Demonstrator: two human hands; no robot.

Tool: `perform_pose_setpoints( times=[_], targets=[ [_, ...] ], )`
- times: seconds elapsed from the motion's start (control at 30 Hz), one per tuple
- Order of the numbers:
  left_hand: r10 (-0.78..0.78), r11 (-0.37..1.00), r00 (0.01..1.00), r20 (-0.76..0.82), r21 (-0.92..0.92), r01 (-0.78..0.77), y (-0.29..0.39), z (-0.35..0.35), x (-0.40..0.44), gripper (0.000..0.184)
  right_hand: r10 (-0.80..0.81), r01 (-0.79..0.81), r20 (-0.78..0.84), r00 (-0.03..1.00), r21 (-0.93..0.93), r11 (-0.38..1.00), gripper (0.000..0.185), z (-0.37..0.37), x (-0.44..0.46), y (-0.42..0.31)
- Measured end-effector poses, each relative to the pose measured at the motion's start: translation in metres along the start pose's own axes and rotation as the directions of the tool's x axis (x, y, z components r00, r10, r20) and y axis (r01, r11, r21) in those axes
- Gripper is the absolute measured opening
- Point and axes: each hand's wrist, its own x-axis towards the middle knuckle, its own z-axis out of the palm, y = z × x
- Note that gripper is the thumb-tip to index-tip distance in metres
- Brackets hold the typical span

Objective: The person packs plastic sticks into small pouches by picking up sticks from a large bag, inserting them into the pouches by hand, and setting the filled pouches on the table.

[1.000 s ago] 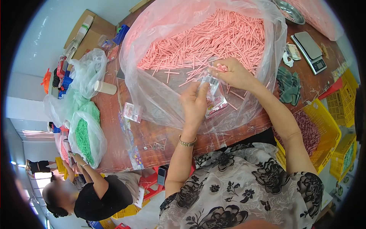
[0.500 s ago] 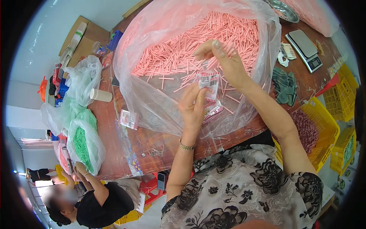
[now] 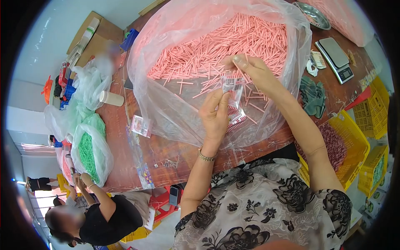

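Note:
My left hand pinches a small printed clear packet with red-striped edges, held upright. My right hand is closed just above the packet's top, its fingers curled around some thin pink sticks that are mostly hidden. Behind both hands, a heap of pink sticks fills a large clear plastic bag lying open on the table. More striped packets lie below my left hand, and several loose sticks are scattered around them.
A striped packet and a white cup are on the table's left, near a bag of green sticks. At right are a scale, a green cloth and yellow crates. A co-worker sits at lower left.
My right hand has come down closer to the packet's top. My left hand still holds the packet. The whole view has shifted slightly.

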Motion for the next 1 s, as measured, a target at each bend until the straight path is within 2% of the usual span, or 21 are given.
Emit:
perform_pose_setpoints(
  times=[0.1,0.17,0.3,0.33,0.37,0.43,0.47,0.5,0.6,0.67,0.73,0.77,0.8,0.83,0.9,0.97,1.0],
  targets=[
    [0.004,1.000,1.000,0.000,-0.010,-0.004,0.001,0.005,0.003,0.014,-0.026,0.028,0.061,0.998,-0.034,0.999,0.050,-0.011,0.000,0.007],
    [0.044,0.999,0.999,0.001,-0.017,-0.044,-0.004,0.010,0.004,0.014,-0.040,0.042,0.043,0.998,-0.026,0.999,0.049,-0.014,-0.003,0.004],
    [-0.190,0.975,0.981,0.046,-0.112,0.194,-0.001,0.015,0.003,0.009,-0.090,0.080,-0.073,0.993,-0.131,0.988,0.048,-0.027,-0.002,-0.002],
    [-0.269,0.952,0.961,0.069,-0.135,0.276,-0.009,0.016,0.002,0.009,-0.151,0.079,-0.168,0.974,-0.377,0.923,0.047,-0.032,-0.004,-0.001],
    [-0.345,0.915,0.934,0.093,-0.188,0.356,-0.005,0.013,0.003,0.010,-0.197,0.076,-0.193,0.961,-0.501,0.862,0.044,-0.039,-0.005,0.000],
    [-0.475,0.810,0.870,0.135,-0.319,0.492,0.008,0.011,0.005,0.011,-0.248,0.119,-0.159,0.956,-0.564,0.817,0.038,-0.046,-0.016,-0.003],
    [-0.338,0.907,0.940,0.047,-0.249,0.338,-0.011,0.020,0.004,0.014,-0.266,0.156,-0.124,0.956,-0.555,0.817,0.035,-0.046,-0.020,-0.004],
    [-0.198,0.935,0.972,-0.125,-0.322,0.149,-0.037,0.040,0.000,0.013,-0.283,0.187,-0.098,0.954,-0.541,0.820,0.032,-0.047,-0.019,-0.001],
    [0.065,0.926,0.980,-0.189,-0.355,-0.130,0.000,0.047,0.018,0.017,-0.289,0.203,-0.115,0.950,-0.474,0.857,0.022,-0.054,-0.021,0.011],
    [-0.014,0.948,0.998,-0.057,-0.319,-0.005,0.026,0.028,0.018,0.020,-0.251,0.164,-0.163,0.954,-0.415,0.895,0.017,-0.064,-0.024,0.017],
    [-0.108,0.871,0.994,-0.033,-0.486,0.078,0.038,0.029,0.014,0.022,-0.163,0.088,-0.199,0.966,-0.338,0.937,0.019,-0.070,-0.028,0.022],
    [-0.137,0.827,0.990,-0.014,-0.552,0.107,0.043,0.029,0.013,0.020,-0.162,0.087,-0.173,0.972,-0.375,0.923,0.021,-0.071,-0.030,0.027],
    [-0.134,0.834,0.991,0.006,-0.540,0.116,0.042,0.027,0.012,0.018,-0.164,0.092,-0.144,0.976,-0.412,0.907,0.022,-0.068,-0.031,0.029],
    [-0.131,0.840,0.991,0.025,-0.528,0.125,0.041,0.026,0.011,0.016,-0.308,0.241,-0.077,0.948,-0.455,0.857,0.023,-0.058,-0.037,0.025],
    [-0.088,0.936,0.994,0.061,-0.338,0.104,0.020,0.029,0.006,0.019,-0.202,0.154,-0.099,0.974,-0.366,0.918,0.023,-0.072,-0.045,0.022],
    [-0.020,0.934,0.998,0.068,-0.353,0.042,0.033,0.033,0.002,0.027,-0.198,0.129,-0.114,0.973,-0.441,0.888,0.026,-0.094,-0.055,0.031],
    [0.019,0.938,0.998,0.059,-0.348,0.003,0.037,0.031,-0.001,0.032,-0.295,0.209,-0.110,0.949,-0.479,0.853,0.027,-0.098,-0.057,0.039]
  ],
)
